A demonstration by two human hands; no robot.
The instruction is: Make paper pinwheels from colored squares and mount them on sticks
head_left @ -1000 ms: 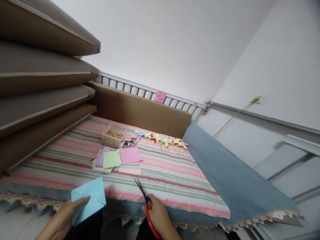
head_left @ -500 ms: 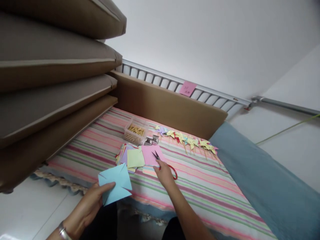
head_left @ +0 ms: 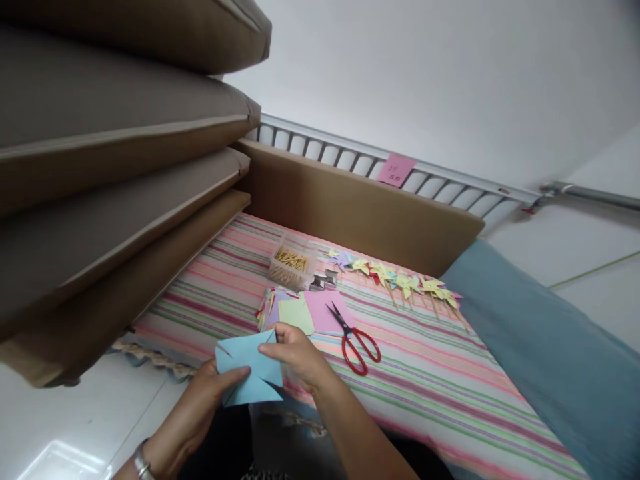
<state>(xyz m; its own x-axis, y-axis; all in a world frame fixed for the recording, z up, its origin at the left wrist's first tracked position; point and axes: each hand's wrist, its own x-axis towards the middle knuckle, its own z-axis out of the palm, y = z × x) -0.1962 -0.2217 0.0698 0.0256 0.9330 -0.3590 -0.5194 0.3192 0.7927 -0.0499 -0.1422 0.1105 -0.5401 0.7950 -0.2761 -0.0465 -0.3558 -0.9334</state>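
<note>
A blue paper square with slits cut in from its corners is held above the table's near edge. My left hand pinches its lower left side, thumb on top. At the upper right corner, my right hand grips the same sheet between thumb and fingers. Red-handled scissors lie slightly open on the striped cloth, partly on a pink paper sheet, to the right of my right hand. Beside the pink sheet is a stack of coloured squares with a pale green paper on top.
A clear plastic box of small wooden sticks stands behind the papers, with metallic pieces beside it. Several paper pinwheels lie along the back of the striped cloth. Stacked brown cushions loom at left; a brown panel borders the back.
My right hand has let go of the scissors, leaving them on the cloth, and has moved left to take hold of the blue square. The view has shifted slightly.
</note>
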